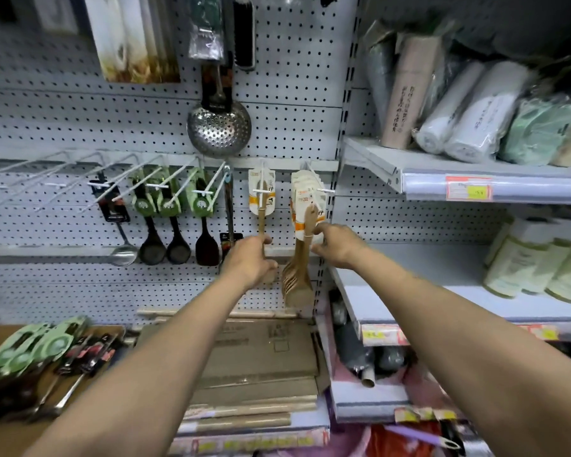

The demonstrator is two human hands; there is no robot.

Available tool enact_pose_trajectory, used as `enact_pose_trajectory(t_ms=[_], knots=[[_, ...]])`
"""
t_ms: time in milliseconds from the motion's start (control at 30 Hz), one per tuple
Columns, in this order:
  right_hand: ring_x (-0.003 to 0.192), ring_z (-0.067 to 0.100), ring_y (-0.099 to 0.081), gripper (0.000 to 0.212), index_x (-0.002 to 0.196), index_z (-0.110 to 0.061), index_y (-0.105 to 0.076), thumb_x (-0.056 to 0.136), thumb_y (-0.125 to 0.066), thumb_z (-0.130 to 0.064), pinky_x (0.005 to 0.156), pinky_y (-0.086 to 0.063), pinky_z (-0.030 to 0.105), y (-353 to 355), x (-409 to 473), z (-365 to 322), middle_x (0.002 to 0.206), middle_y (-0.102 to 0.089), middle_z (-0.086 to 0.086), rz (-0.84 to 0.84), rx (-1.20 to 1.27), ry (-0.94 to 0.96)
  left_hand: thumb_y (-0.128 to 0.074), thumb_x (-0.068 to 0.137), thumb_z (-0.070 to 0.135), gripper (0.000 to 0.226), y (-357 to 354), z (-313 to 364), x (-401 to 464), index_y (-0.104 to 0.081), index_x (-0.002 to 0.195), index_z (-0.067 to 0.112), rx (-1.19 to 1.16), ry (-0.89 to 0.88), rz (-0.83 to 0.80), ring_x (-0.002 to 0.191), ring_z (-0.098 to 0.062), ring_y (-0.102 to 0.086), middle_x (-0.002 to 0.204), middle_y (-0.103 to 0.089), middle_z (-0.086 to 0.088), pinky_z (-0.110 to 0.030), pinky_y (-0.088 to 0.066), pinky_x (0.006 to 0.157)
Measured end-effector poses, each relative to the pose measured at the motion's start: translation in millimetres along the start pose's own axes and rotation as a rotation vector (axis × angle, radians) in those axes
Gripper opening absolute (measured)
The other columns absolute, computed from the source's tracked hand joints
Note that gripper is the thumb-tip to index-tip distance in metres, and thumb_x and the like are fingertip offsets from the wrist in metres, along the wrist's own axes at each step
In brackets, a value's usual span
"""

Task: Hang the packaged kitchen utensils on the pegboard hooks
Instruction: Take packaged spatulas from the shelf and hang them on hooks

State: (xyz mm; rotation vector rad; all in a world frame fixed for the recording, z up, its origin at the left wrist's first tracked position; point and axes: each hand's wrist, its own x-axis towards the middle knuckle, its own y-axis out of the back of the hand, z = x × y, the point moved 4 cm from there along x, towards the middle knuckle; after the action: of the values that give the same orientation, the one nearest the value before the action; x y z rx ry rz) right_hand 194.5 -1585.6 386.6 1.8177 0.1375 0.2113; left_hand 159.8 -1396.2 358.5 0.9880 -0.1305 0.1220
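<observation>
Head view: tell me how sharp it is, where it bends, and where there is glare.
Head view: wide-angle bending curves the shelf edge and the pegboard rows; soft all over, softest at the lower corners and on the green packaged utensils lying at lower left; glare on the steel skimmer; flat, even light; the left hand and right hand are reasonably sharp.

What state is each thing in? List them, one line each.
Left hand: grips the handle of the single wooden spatula, which hangs on its hook.
Right hand: pinches the bunch of wooden spatulas, which hangs on the next hook.
Green-carded ladles: hung.
Skimmer: hung.
Leftmost hooks: bare.
Green-carded utensils on the counter: lying unhung.
</observation>
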Motion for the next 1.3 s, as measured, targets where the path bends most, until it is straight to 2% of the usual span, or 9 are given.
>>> enact_pose_trajectory(t_ms=[67,133,333,433,533,667,933,1300], knots=[[0.127,0.033,-0.051,0.058,0.146,-0.023,-0.038,0.095,-0.057,-0.042,0.099,-0.046,0.042,7.7,-10.1,-17.2,0.143,-0.052,0.012,0.004,-0.041,0.048,-0.077,0.081,0.028,0.057,26.0,-2.4,-13.2,-0.053,0.133,0.026,0.078,-0.043,0.03,0.117,-0.024,-0.057,0.131,-0.059,-0.004,-0.042,-0.05,0.097],[0.133,0.033,-0.045,0.055,0.145,-0.022,-0.04,0.096,-0.057,-0.042,0.103,-0.043,0.043,16.1,-20.0,-37.0,0.149,-0.045,0.012,0.021,-0.087,0.1,-0.076,0.082,0.031,0.058,50.5,-7.0,-27.4,-0.05,0.134,0.029,0.128,-0.07,0.052,0.12,-0.024,-0.055,0.134,-0.056,-0.002,-0.043,-0.049,0.098],[0.135,0.031,-0.043,0.053,0.143,-0.026,-0.042,0.095,-0.057,-0.045,0.108,-0.04,0.049,30.4,-57.6,-117.5,0.145,-0.048,0.008,0.136,-0.166,0.229,-0.072,0.084,0.035,0.061,126.2,-43.3,-80.5,-0.044,0.138,0.033,0.204,-0.12,0.133,0.127,-0.022,-0.049,0.142,-0.048,0.002,-0.045,-0.046,0.103],[0.136,0.03,-0.042,0.053,0.144,-0.024,-0.043,0.096,-0.056,-0.044,0.107,-0.042,0.047,23.0,-82.2,-174.7,0.146,-0.047,0.008,0.155,-0.159,0.298,-0.07,0.086,0.031,0.061,162.8,-81.7,-114.0,-0.043,0.14,0.03,0.217,-0.126,0.142,0.127,-0.02,-0.048,0.142,-0.047,0.002,-0.039,-0.044,0.103],[0.134,0.028,-0.042,0.051,0.144,-0.023,-0.043,0.098,-0.054,-0.044,0.103,-0.043,0.043,3.5,-107.9,-240.4,0.145,-0.048,0.007,0.174,-0.167,0.358,-0.069,0.087,0.03,0.059,202.6,-134.7,-153.4,-0.044,0.141,0.027,0.242,-0.121,0.159,0.127,-0.02,-0.047,0.143,-0.046,0.0,-0.036,-0.04,0.104],[0.133,0.026,-0.042,0.05,0.142,-0.025,-0.044,0.098,-0.054,-0.045,0.106,-0.04,0.041,-34.0,-136.5,-344.1,0.144,-0.049,0.005,0.156,-0.118,0.433,-0.069,0.087,0.037,0.055,258.0,-229.7,-205.4,-0.046,0.136,0.031,0.294,-0.08,0.193,0.123,-0.02,-0.049,0.138,-0.049,0.001,-0.04,-0.047,0.097],[0.136,0.024,-0.041,0.053,0.143,-0.024,-0.044,0.097,-0.054,-0.047,0.106,-0.039,0.041,-96.0,-168.6,-567.9,0.147,-0.047,0.003,0.139,-0.056,0.632,-0.069,0.084,0.042,0.054,377.9,-409.4,-296.9,-0.048,0.132,0.03,0.38,0.04,0.255,0.121,-0.03,-0.052,0.135,-0.053,-0.004,-0.048,-0.049,0.095],[0.135,0.024,-0.043,0.052,0.142,-0.027,-0.044,0.095,-0.058,-0.047,0.106,-0.043,0.043,-170.8,-132.7,-822.7,0.146,-0.047,0.003,0.057,-0.014,0.861,-0.072,0.083,0.035,0.055,508.4,-606.6,-353.7,-0.052,0.134,0.024,0.441,0.245,0.348,0.12,-0.032,-0.054,0.13,-0.056,-0.01,-0.042,-0.047,0.097]])
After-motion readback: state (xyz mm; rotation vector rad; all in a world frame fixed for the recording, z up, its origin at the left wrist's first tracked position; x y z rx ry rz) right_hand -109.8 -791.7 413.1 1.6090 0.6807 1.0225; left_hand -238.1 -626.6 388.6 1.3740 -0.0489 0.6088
